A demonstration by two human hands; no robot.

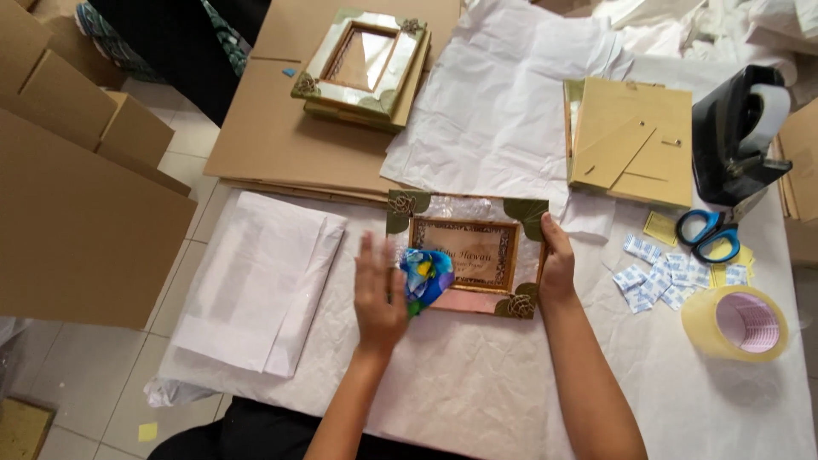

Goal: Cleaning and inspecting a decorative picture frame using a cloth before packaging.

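Leftmost, at about nine o'clock, flattened cardboard boxes [77, 196] stand beside the bench [477, 392], which is covered in crumpled white paper. On its left part lies a folded stack of white paper [256, 281]. At eleven o'clock a sheet of cardboard [273, 136] carries a pile of green-cornered picture frames [365, 68], face up.

Near the centre, the left hand [379, 294] is spread flat with fingers open, pressing a blue, yellow and green cloth [426, 274] against the left edge of a decorated picture frame [464, 254]. This frame lies face up on the bench at the middle of the view, with leaf and rosette ornaments at its corners and a wrinkled clear film over its upper part. The right hand [555, 260] grips the frame's right edge, thumb on top and fingers curled around the side.

At twelve o'clock a large sheet of white tissue paper [503, 102] is spread out. Toward two o'clock another frame [632, 140] lies face down, its tan back and stand showing. Below it, at three o'clock, small blue-and-white sachets [656, 277] are scattered loose on the bench, held in no container. Just right of them lie blue-handled scissors [709, 234], and above those stands a black tape dispenser [740, 128] holding a roll of tape. At four o'clock a roll of clear packing tape [737, 322] lies flat.
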